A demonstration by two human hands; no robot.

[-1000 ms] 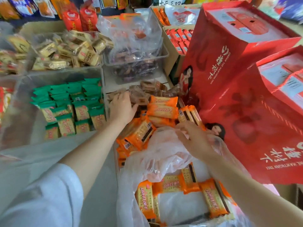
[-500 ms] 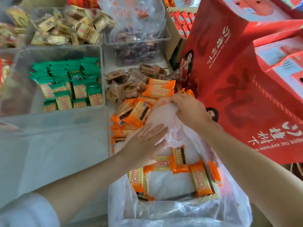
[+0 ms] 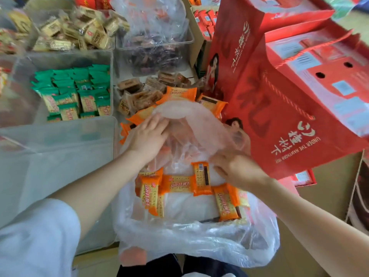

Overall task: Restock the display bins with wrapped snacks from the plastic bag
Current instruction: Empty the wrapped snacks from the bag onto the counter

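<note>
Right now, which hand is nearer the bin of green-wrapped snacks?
Left. The left hand grips the plastic bag just right of the green-wrapped snacks; the right hand is farther right, across the bag.

Two large red gift bags (image 3: 295,108) stand at the right, leaning against each other, printed with white characters, the words "UNDER THE HAWTHORN TREE" and a picture of a woman. Each holds a red carton (image 3: 327,62) with pale labels; the nearer carton shows two dark round holes, and a twisted red cord handle (image 3: 311,50) runs across that bag's mouth. Behind them a brown cardboard box (image 3: 201,21) holds rows of small red packets. Brown cardboard (image 3: 327,188) lies below the bags at the lower right.
</note>
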